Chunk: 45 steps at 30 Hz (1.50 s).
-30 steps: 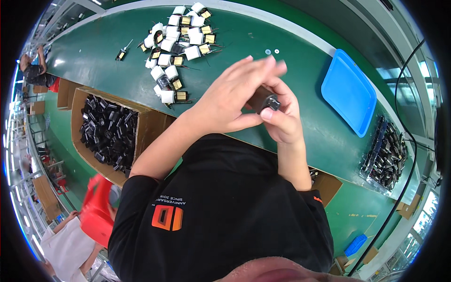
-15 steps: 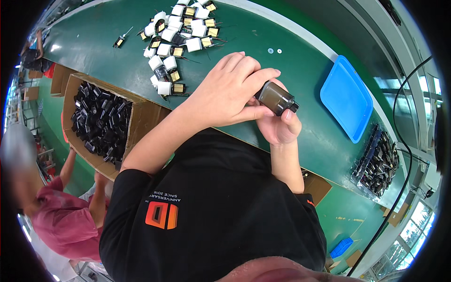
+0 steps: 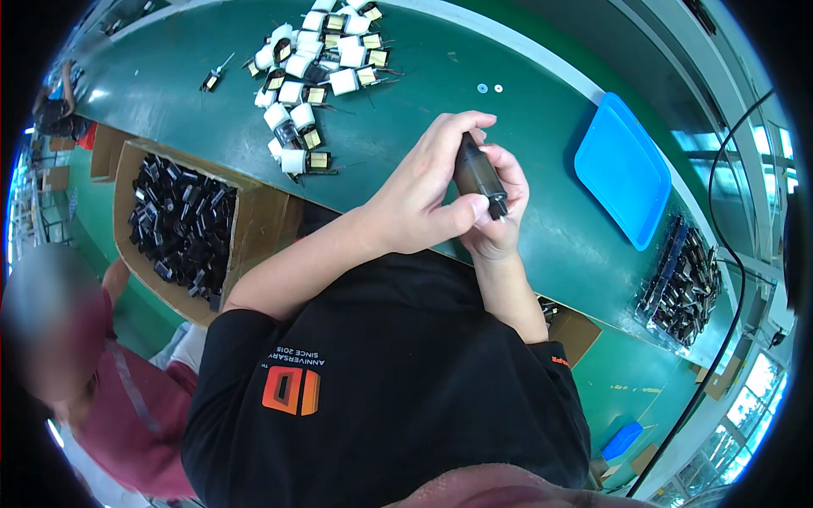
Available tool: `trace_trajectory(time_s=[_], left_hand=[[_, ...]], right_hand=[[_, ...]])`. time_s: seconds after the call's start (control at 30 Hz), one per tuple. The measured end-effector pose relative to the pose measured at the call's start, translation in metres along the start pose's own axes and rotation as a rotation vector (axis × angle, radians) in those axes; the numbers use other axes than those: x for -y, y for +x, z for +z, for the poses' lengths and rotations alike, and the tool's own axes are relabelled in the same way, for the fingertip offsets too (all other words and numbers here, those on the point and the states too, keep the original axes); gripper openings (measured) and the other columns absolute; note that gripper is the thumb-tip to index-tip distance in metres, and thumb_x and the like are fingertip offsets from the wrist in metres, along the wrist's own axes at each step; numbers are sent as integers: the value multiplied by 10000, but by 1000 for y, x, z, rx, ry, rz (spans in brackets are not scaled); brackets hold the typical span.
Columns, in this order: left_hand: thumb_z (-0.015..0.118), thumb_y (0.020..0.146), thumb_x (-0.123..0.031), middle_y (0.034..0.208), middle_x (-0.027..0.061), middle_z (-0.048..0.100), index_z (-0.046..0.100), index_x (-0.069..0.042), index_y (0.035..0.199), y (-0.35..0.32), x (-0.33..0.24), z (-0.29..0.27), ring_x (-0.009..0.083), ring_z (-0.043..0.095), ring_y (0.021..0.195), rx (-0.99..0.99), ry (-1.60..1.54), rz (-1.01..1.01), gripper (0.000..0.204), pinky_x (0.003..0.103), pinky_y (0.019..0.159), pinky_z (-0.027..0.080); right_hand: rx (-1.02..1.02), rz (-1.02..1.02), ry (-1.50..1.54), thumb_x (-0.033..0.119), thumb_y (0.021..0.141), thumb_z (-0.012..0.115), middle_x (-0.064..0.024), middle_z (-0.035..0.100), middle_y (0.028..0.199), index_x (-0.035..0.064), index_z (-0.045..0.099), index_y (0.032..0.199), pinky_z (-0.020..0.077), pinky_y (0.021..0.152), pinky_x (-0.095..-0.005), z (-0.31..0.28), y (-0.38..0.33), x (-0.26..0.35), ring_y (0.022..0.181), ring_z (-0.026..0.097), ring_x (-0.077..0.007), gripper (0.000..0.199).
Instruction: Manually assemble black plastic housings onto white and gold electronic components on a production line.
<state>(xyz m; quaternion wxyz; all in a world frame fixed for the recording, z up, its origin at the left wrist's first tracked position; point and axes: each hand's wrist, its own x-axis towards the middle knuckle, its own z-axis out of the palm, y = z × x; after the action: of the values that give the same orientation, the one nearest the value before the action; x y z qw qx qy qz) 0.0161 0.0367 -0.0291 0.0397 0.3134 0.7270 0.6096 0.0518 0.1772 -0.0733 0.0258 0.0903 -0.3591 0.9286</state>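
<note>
In front of my chest, above the bench's near edge, both hands close on a dark translucent pod [image 3: 478, 176] with a black narrow end. That narrow end points down toward me. My left hand [image 3: 423, 182] wraps the pod from the left, its thumb across the lower part and its fingers over the top. My right hand [image 3: 498, 233] grips the pod from the right and below, with its fingers partly hidden behind it. Left of the hands on the bench lies a pile of white-capped parts [image 3: 292, 93] with gold-coloured blocks and thin wires.
The green bench [image 3: 406, 51] holds a blue tray [image 3: 622, 173], two small washers [image 3: 490, 89] and a lone wired part [image 3: 212, 79]. A clear bin of dark parts [image 3: 682, 296] stands far right. Left is a cardboard box of black parts [image 3: 182, 224], near a person in maroon [image 3: 135, 415].
Both hands have turned the pod so its narrow end points more downward, and they have drawn slightly nearer to me. The person on the left has shifted position.
</note>
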Motion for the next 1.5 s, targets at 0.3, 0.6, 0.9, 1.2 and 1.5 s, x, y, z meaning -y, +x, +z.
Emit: trace_trajectory(time_s=[0.3, 0.6, 0.9, 1.2, 1.5], left_hand=[[606, 841, -505, 1265, 195, 592, 466, 66, 1365, -46, -14, -83, 321, 518, 1228, -7, 284, 12, 787, 443, 1117, 297], [710, 787, -40, 963, 93, 687, 652, -35, 1111, -87, 18, -130, 272, 650, 977, -503, 658, -81, 330, 431, 992, 447], [649, 828, -241, 1048, 136, 643, 649, -91, 1085, -195, -5, -240, 320, 641, 994, -260, 1307, -1132, 297, 428, 837, 525], [712, 782, -194, 1157, 207, 617, 542, -60, 1208, -246, 54, -224, 368, 612, 1072, -204, 955, -1273, 478, 428, 916, 498], [699, 825, -167, 1099, 195, 616, 560, -60, 1165, -249, 43, -201, 385, 594, 1047, -422, 1068, -1123, 383, 460, 912, 489]], right_hand=[[579, 594, -996, 123, 668, 787, -104, 654, 909, -2, 652, 1197, 484, 677, -315, -64, -84, 199, 775, 610, -201, 560], [-417, 1265, -1671, 150, 703, 792, -135, 688, 716, -34, 693, 1025, 529, 671, -357, -289, -353, 151, 730, 679, -244, 384], [10, 1157, -1232, 176, 836, 704, -86, 657, 691, -17, 720, 828, 484, 624, -302, -119, -168, 160, 660, 619, -140, 193], [662, 684, -1005, 95, 858, 701, -16, 667, 845, 34, 681, 915, 510, 685, -280, -53, 92, 79, 757, 625, -120, 86], [178, 32, -1529, 549, 872, 585, -228, 697, 1039, -12, 709, 1006, 494, 879, -419, -33, 384, -119, 1015, 658, -379, 590]])
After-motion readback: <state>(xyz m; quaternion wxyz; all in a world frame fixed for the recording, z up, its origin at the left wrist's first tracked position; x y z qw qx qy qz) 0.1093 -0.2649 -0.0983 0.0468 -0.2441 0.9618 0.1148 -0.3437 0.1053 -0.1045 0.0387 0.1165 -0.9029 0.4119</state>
